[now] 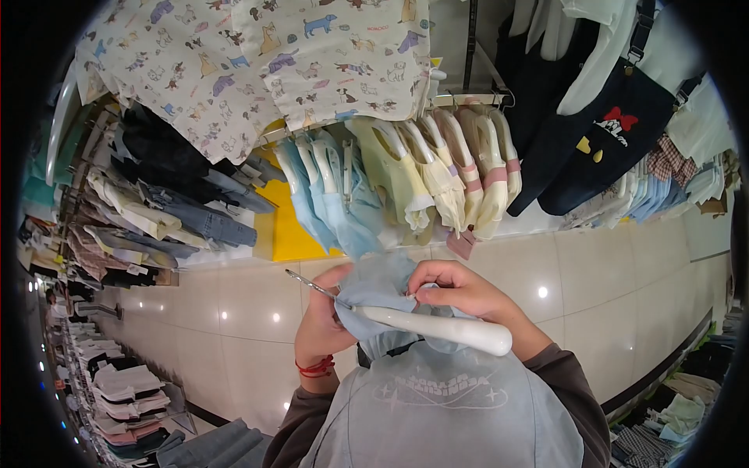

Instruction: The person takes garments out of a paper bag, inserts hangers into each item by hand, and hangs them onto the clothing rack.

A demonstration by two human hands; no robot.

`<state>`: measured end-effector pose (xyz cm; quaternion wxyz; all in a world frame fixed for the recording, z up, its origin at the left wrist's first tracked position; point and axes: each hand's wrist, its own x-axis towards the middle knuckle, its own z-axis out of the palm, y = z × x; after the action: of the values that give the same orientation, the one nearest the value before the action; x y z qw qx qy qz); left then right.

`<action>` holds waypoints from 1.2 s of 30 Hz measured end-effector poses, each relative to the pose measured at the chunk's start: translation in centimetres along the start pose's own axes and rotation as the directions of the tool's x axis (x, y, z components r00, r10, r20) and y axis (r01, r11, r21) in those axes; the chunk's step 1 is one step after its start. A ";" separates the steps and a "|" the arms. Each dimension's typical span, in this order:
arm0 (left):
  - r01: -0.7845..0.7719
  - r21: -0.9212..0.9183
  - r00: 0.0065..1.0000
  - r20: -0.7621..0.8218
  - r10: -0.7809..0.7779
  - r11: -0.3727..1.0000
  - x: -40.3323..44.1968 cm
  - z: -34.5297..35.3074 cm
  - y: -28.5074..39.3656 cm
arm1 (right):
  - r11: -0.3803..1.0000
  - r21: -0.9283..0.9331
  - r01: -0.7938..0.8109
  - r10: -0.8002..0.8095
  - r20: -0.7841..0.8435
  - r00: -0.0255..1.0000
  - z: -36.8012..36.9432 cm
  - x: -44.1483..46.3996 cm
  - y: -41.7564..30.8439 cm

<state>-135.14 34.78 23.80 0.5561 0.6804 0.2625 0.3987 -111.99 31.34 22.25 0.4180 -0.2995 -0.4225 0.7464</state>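
Note:
A light blue garment (378, 282) of thin cloth is held up in front of my chest on a white hanger (437, 327). The hanger's metal hook points up to the left. My left hand (321, 321), with a red cord bracelet at the wrist, is closed on the garment's left side; its fingertips are partly hidden by cloth. My right hand (459, 292) pinches the garment's edge between thumb and fingers, above the hanger's arm. A small pale detail shows at that pinch, too small to name.
Ahead, blue, yellow and cream children's clothes (417, 168) hang on a rail beneath an animal-print cloth (335, 62). Dark overalls (601, 140) hang on the right. Jeans (207, 218) and other clothes hang on the left. Folded clothes (129, 390) are stacked at lower left. Tiled floor (234, 312) lies below.

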 end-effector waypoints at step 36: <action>-0.064 0.212 0.870 0.491 -0.050 0.975 0.8 -0.7 1.1 | 0.839 -0.500 -0.215 0.364 0.221 0.905 0.2 1.8 -2.8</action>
<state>-135.35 35.52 25.07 0.5238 0.8182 0.1519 0.1820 -111.97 33.63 24.67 0.1441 -0.3318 -0.5976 0.7156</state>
